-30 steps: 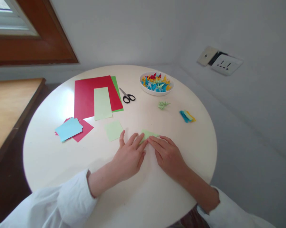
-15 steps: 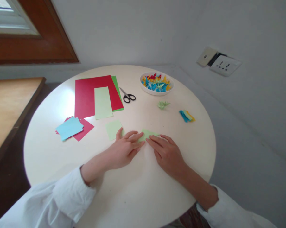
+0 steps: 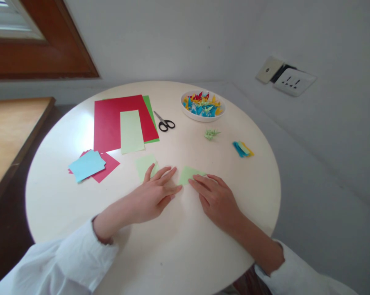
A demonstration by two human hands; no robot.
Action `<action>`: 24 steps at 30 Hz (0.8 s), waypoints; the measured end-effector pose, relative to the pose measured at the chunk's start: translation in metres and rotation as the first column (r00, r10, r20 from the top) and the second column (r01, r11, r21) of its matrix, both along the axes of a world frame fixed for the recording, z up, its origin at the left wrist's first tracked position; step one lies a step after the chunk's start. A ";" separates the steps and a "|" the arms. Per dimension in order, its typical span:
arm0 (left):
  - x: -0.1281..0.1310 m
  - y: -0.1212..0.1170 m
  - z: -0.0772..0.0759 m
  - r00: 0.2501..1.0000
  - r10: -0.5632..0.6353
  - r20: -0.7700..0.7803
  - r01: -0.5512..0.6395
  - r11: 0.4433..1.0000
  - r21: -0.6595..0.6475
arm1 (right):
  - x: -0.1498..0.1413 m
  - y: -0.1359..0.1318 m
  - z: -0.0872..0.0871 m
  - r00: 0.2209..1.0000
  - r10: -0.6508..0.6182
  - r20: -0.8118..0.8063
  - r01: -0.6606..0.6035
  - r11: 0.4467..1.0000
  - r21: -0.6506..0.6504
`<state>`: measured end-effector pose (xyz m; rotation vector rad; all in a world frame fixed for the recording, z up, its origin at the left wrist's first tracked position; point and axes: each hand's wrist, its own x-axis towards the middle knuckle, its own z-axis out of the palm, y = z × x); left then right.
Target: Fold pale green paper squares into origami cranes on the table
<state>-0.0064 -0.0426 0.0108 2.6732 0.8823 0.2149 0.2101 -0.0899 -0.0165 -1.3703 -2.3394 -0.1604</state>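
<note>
A small light green sheet of folded paper (image 3: pixel 187 173) lies on the round white table. My right hand (image 3: pixel 217 198) rests on its right side, fingers stretched out and partly hiding it. At its left corner is my left hand (image 3: pixel 155 192), fingers spread, one fingertip close to the paper's edge; whether it touches is hard to tell. Beneath and just beyond the left fingers lies a flat light green square (image 3: pixel 144 166), partly covered by them. Neither hand grips anything.
Red sheets (image 3: pixel 107 123) lie under a pale green strip (image 3: pixel 132 131), beside scissors (image 3: pixel 164 122). Blue cards (image 3: pixel 88 164) sit at left. A white dish (image 3: pixel 200 119) holds colourful folded paper pieces. Green folded pieces (image 3: pixel 211 134) and small coloured strips (image 3: pixel 242 149) lie on the right.
My left hand has slid a little leftward off the folded paper, its fingers spreading and showing more of the sheet. My right hand stays in place on it.
</note>
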 end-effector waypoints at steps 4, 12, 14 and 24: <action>-0.006 -0.001 0.002 1.000 0.007 -0.001 -0.007 1.000 0.014 | 0.000 0.000 0.000 1.000 0.001 -0.005 -0.001 1.000 0.005; -0.005 0.003 0.012 0.992 0.036 0.121 -0.028 0.997 -0.067 | -0.001 0.000 0.002 1.000 0.004 0.007 -0.004 1.000 0.028; -0.001 0.001 0.009 0.989 0.006 0.147 -0.001 1.000 -0.029 | -0.001 0.000 0.003 1.000 0.004 0.021 -0.005 0.999 0.031; 0.010 -0.014 -0.013 0.993 -0.104 -0.055 0.108 0.991 0.077 | -0.001 0.000 0.000 0.998 -0.004 0.059 0.002 1.000 0.029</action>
